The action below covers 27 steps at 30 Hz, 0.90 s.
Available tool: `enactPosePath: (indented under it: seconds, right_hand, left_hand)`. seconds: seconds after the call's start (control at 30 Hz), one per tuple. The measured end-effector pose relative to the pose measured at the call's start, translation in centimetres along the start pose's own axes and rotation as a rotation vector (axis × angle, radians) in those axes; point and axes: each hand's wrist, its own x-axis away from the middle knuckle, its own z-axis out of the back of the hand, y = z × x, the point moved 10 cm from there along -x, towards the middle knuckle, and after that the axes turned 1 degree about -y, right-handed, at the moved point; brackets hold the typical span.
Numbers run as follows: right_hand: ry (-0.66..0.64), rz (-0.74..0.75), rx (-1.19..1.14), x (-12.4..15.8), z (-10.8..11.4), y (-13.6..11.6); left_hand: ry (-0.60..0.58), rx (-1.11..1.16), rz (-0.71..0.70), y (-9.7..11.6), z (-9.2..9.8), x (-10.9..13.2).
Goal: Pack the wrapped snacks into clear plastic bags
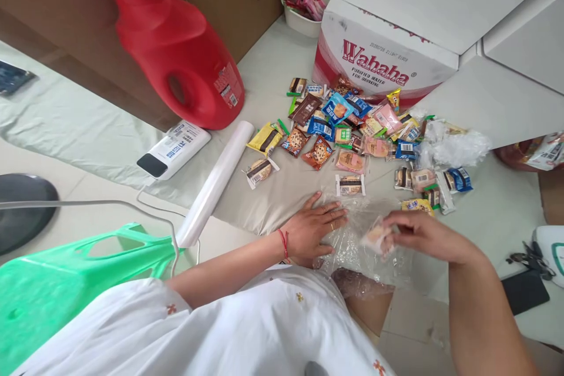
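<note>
My left hand lies flat with its fingers spread, on the left edge of a clear plastic bag. Over the right part of that bag, my right hand pinches a small pink wrapped snack, which is slightly blurred. Just beyond my hands, a heap of individually wrapped snacks spreads over the covered surface. A wrapped biscuit lies by itself close to my left fingertips. Near my right hand is a yellow packet. Crumpled clear plastic sits at the heap's right end.
A white roll, a white power bank and a red detergent bottle stand or lie leftward. Behind the heap is a Wahaha carton. A green plastic stool is at lower left, a black phone at right.
</note>
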Motion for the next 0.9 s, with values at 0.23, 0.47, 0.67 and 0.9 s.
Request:
enactPosePath:
  seconds: [0.23,0.47,0.67,0.9]
  right_hand:
    - [0.134,0.028,0.344,-1.7,-2.0,0.1]
    - [0.684,-0.145,0.604,-9.1,12.1,-2.7]
    - [0.508,-0.234,0.603,-15.0,15.2,0.5]
    - [0.607,-0.124,0.643,-10.6,12.5,2.2]
  left_hand:
    - [-0.01,0.005,0.012,-0.1,0.0,-0.1]
    - [-0.015,-0.017,0.015,-0.3,-0.2,-0.1]
    - [0.009,-0.029,0.012,-0.6,-0.1,-0.1]
    - [-0.018,-0.035,0.026,-0.4,0.0,-0.1]
